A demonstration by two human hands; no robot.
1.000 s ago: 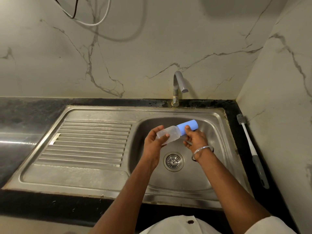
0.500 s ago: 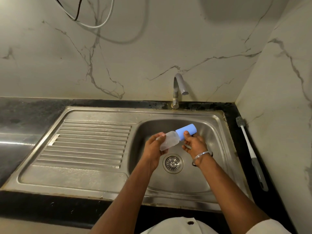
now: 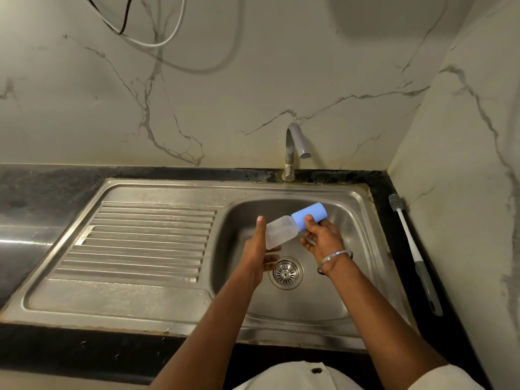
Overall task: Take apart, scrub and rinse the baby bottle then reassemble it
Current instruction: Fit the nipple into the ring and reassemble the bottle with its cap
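Over the bowl of the sink (image 3: 157, 302) you hold the baby bottle (image 3: 281, 232) tilted, its blue cap (image 3: 311, 213) raised toward the sink's back right corner. Your right grip (image 3: 323, 240) pinches the cap between thumb and fingers. Your left grip (image 3: 257, 249) is spread, thumb up, palm against the clear body. A brush (image 3: 409, 243) lies along the right edge of the bench (image 3: 42, 198).

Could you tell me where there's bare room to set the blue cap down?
The ribbed drainboard left of the basin is bare, as is the counter beyond it. Crowded: the bottle brush fills the right strip; the left hand, right hand and bottle occupy mid-basin.
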